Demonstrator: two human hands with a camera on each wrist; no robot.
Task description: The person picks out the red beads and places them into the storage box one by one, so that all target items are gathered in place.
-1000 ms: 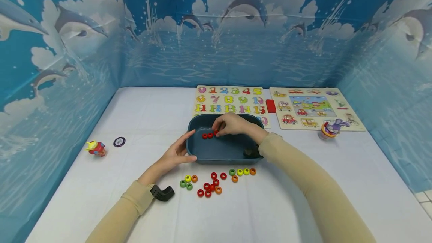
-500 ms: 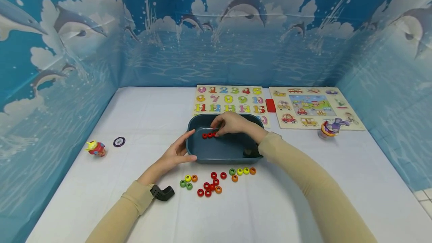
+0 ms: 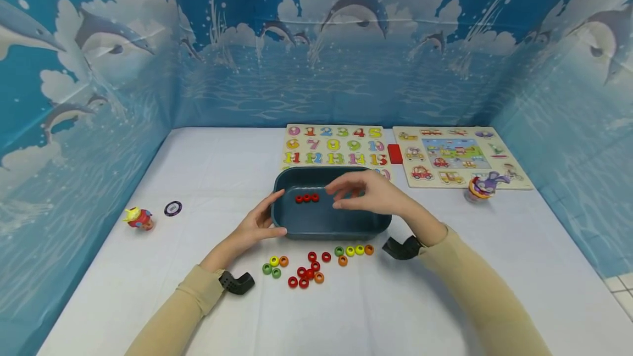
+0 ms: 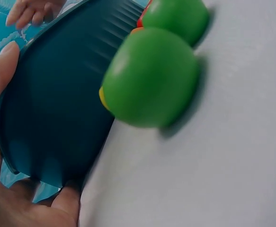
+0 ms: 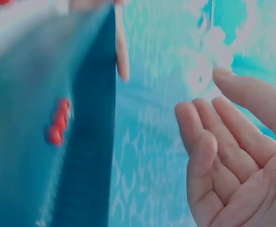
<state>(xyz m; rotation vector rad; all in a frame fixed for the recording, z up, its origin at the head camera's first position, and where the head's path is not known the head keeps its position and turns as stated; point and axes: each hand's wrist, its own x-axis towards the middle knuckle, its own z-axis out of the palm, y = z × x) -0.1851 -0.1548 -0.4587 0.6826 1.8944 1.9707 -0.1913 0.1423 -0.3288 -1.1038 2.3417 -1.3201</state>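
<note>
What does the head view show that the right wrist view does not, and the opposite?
Only the head view: the number board, the picture board, the chip and the rabbit toy.

Only the right wrist view: the palm side of the right hand, with its fingers spread out plainly.

Both: the tray, three red beads in it, the blue curtain and the left hand, just partly visible in the right wrist view.
</note>
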